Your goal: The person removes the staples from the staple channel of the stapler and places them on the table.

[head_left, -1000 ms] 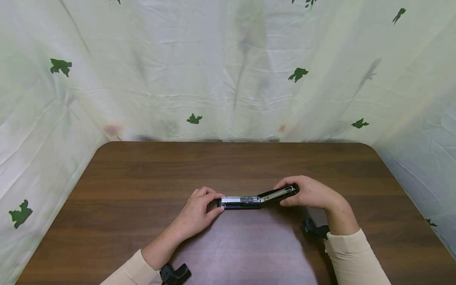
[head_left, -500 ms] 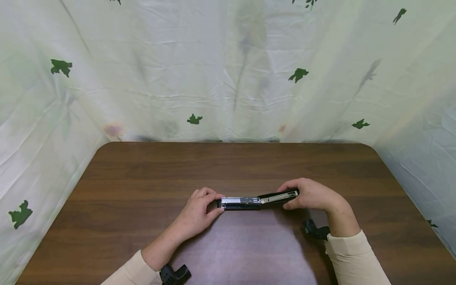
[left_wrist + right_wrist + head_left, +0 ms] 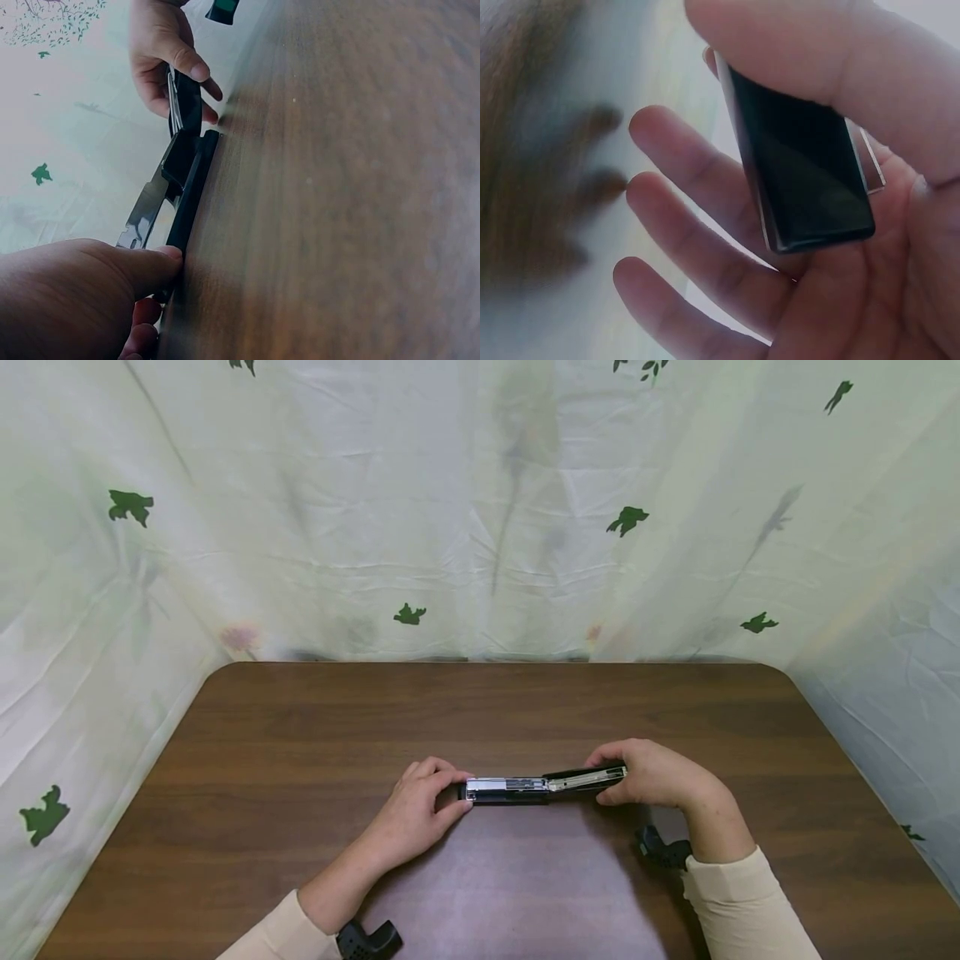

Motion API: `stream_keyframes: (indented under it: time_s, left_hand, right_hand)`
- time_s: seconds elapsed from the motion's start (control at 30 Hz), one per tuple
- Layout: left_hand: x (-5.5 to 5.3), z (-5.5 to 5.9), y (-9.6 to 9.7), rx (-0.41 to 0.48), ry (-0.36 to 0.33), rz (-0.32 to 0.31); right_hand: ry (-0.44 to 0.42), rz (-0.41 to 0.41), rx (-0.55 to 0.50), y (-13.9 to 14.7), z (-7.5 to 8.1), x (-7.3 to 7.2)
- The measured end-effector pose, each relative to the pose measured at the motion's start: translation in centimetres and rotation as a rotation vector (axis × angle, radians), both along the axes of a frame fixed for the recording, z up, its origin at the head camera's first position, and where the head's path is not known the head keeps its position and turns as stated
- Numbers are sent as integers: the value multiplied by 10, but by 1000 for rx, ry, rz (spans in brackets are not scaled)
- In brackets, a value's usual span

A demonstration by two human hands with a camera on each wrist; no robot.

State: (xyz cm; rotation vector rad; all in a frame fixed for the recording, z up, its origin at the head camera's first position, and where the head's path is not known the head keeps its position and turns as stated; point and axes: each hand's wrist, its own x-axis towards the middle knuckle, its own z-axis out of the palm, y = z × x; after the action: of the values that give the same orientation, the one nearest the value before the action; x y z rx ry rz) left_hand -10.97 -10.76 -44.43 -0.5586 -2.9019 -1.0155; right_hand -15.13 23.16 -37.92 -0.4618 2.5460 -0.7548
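Note:
A black stapler (image 3: 506,797) lies on the table with its top cover swung back to the right, so its silver staple channel faces up. My left hand (image 3: 416,810) pinches the left end of its base between thumb and fingers. The flipped-back cover (image 3: 587,778) is in my right hand (image 3: 663,772), thumb on the near side and fingers on the far side. In the left wrist view, the metal channel (image 3: 142,214) stands at an angle above the black base (image 3: 195,191). The right wrist view has the glossy cover (image 3: 802,165) under the thumb, three fingers extended below it.
The brown wooden table (image 3: 337,718) reaches back to a pale cloth curtain (image 3: 480,527) with green leaf shapes, which also hangs at both sides. Black camera mounts (image 3: 369,941) sit at both wrists.
My right hand has lowered the cover slightly to the right, so it lies flatter, closer in line with the base. The left hand keeps its place.

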Motion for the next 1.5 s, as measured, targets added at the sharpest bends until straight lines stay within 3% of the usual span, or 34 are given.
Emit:
stream_keyframes:
  time_s: [0.3, 0.6, 0.77, 0.97, 1.23, 1.5]
  left_hand:
    - [0, 0, 0, -3, 9, 1]
    - [0, -1, 0, 0, 10, -1]
    - [0, 0, -1, 4, 9, -3]
    - [0, 1, 0, 3, 4, -4]
    - [0, 0, 0, 4, 3, -2]
    - [0, -1, -1, 10, 11, -5]
  right_hand:
    - [48, 13, 69, -8, 6, 4]
    - [349, 25, -59, -35, 13, 14]
    - [366, 25, -105, -59, 8, 19]
    - [429, 38, -73, -72, 1, 22]
    - [390, 7, -55, -79, -4, 25]
    - [415, -41, -89, -93, -13, 31]
